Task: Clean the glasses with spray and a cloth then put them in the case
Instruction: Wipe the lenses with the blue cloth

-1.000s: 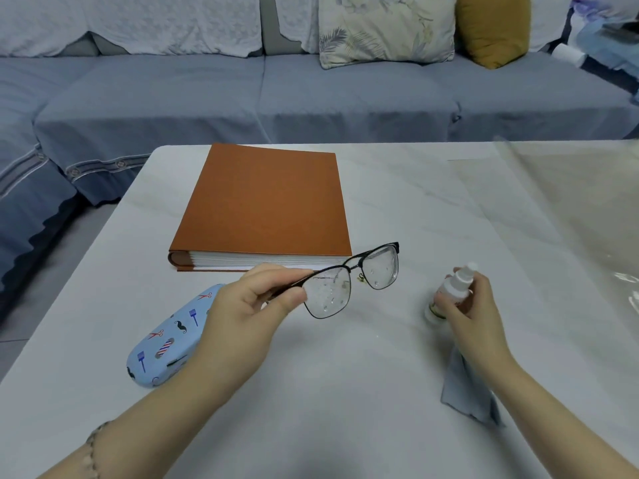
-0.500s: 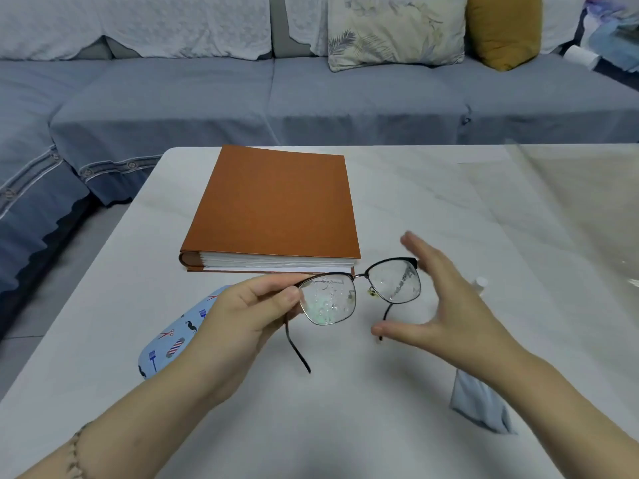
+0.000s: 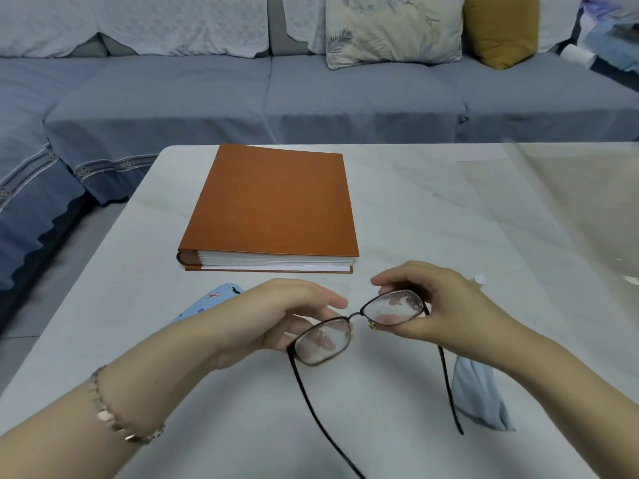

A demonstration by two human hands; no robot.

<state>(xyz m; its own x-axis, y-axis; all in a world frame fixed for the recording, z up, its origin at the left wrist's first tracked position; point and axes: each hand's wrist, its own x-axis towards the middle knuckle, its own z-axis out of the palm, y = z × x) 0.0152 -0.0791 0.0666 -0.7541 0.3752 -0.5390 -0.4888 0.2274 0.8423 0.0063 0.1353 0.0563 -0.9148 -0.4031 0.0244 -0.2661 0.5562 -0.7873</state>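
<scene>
Black-framed glasses (image 3: 358, 316) with wet, smeared lenses hang above the table between both hands, temples unfolded and pointing toward me. My right hand (image 3: 446, 312) pinches the right-side lens rim. My left hand (image 3: 287, 316) sits behind the other lens with fingers loosely spread; whether it touches the frame is unclear. The blue patterned case (image 3: 211, 300) lies shut behind my left wrist, mostly hidden. The spray bottle (image 3: 480, 279) shows only its white cap behind my right hand. The light blue cloth (image 3: 479, 395) lies crumpled on the table under my right forearm.
A thick orange-covered book (image 3: 276, 205) lies on the white marble table (image 3: 432, 209) just beyond my hands. A blue-grey sofa (image 3: 311, 98) with cushions runs behind the table. A clear plastic sheet (image 3: 581, 202) covers the table's right side.
My right hand left the spray bottle on the table, reached over and took the glasses by the right lens. The glasses turned, temples now unfolded toward me. My left hand loosened its pinch.
</scene>
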